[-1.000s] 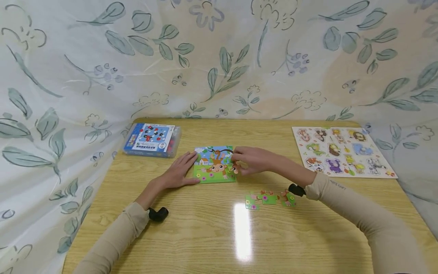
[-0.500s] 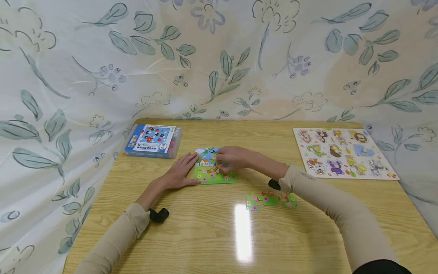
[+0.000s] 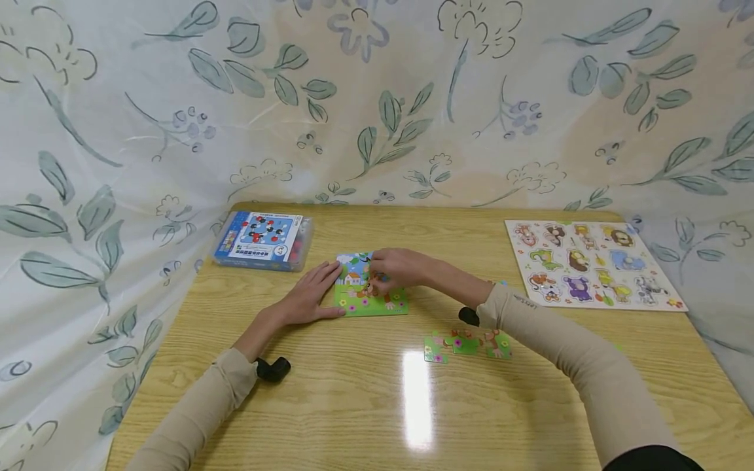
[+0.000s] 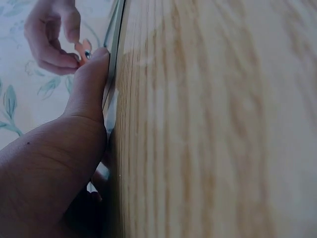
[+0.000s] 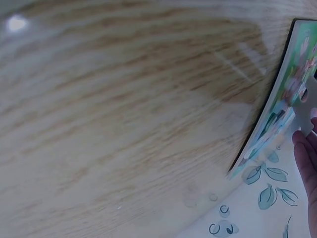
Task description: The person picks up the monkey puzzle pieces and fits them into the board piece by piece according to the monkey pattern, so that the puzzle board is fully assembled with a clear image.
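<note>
A square jigsaw puzzle [image 3: 353,306] with a monkey picture lies flat on the table in the head view. My left hand [image 3: 305,297] rests at its left edge, fingers stretched and thumb at the lower corner. Above the puzzle's middle, my right hand [image 3: 402,268] pinches a small puzzle piece [image 4: 82,50], which shows orange with a dark eye in the left wrist view. The right hand covers the puzzle's upper right. In the right wrist view only the puzzle's edge and some fingertips [image 5: 301,141] appear.
Loose puzzle pieces [image 3: 465,345] lie in a row nearer to me, right of the puzzle. A blue-and-clear boxed molecule set [image 3: 263,241] stands at the back left. An animal peg board [image 3: 592,265] lies at the back right. Patterned cloth [image 3: 377,98] hangs behind the table.
My right hand has moved left from the puzzle's right edge to over its middle, carrying the puzzle piece. The left hand has stayed in place.
</note>
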### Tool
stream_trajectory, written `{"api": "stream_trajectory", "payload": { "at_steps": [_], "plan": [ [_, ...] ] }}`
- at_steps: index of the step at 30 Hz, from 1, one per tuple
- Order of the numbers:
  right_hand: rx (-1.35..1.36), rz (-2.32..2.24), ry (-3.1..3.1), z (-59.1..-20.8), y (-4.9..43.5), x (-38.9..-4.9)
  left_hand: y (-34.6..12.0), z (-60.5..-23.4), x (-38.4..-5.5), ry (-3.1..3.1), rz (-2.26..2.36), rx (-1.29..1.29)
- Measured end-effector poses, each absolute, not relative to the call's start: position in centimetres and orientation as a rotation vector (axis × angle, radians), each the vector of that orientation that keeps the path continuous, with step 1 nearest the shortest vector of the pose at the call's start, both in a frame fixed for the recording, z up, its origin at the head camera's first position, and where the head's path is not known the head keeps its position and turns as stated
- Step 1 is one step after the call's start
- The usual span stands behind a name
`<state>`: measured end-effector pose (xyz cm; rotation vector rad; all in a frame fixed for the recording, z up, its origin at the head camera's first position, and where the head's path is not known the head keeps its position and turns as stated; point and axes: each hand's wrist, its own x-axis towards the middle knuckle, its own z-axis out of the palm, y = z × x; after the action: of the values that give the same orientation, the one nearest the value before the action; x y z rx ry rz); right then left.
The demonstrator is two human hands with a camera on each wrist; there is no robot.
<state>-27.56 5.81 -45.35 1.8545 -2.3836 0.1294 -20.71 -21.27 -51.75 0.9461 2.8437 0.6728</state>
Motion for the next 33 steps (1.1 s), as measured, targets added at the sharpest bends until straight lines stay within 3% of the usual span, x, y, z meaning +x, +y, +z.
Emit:
{"api": "stream_trajectory", "payload": {
  "at_steps": [33],
  "plan": [
    [1.923,0.024,-2.147,-47.0,6.0,-27.2,-21.2,-51.6,-20.5,2.849,0.679,0.944]
  ]
}}
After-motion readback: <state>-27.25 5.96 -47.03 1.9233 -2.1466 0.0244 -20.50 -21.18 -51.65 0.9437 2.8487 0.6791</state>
